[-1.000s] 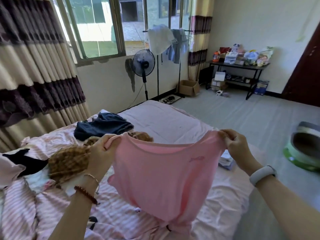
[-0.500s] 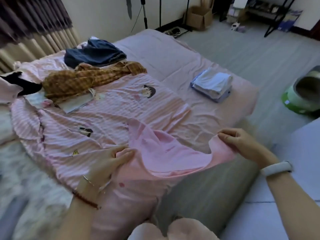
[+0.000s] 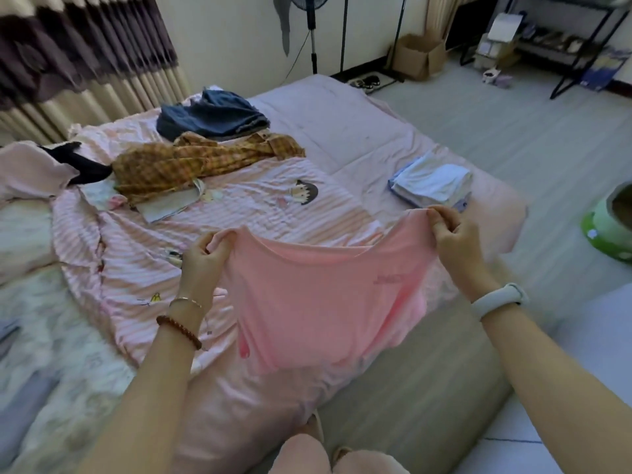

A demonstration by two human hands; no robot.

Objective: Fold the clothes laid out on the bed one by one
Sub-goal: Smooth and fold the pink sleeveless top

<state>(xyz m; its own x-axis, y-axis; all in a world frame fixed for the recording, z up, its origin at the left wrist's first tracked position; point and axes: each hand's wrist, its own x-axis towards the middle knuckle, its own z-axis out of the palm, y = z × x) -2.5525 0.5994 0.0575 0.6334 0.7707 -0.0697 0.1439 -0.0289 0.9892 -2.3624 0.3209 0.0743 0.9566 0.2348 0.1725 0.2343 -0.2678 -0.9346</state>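
A pink top (image 3: 318, 299) hangs stretched between my two hands above the near edge of the bed (image 3: 359, 131). My left hand (image 3: 205, 260) grips its left upper corner and my right hand (image 3: 451, 234) pinches its right upper corner. The cloth hangs down in front of me and its lower part drapes over the mattress edge. Further back on the bed lie a brown checked shirt (image 3: 191, 162), a dark blue garment (image 3: 212, 114) and a black item (image 3: 82, 165). A folded pale blue pile (image 3: 431, 183) sits at the bed's right side.
A pink striped sheet with cartoon prints (image 3: 239, 213) covers the bed. A green round basket (image 3: 612, 227) stands on the floor to the right. A cardboard box (image 3: 419, 56), a fan stand (image 3: 313, 39) and a black shelf (image 3: 574, 39) are by the far wall. Curtains (image 3: 68, 53) hang left.
The pink top was held up, dropped onto the bed edge half a second ago, and now is lifted and stretched flat between both hands again. The view tilted down.
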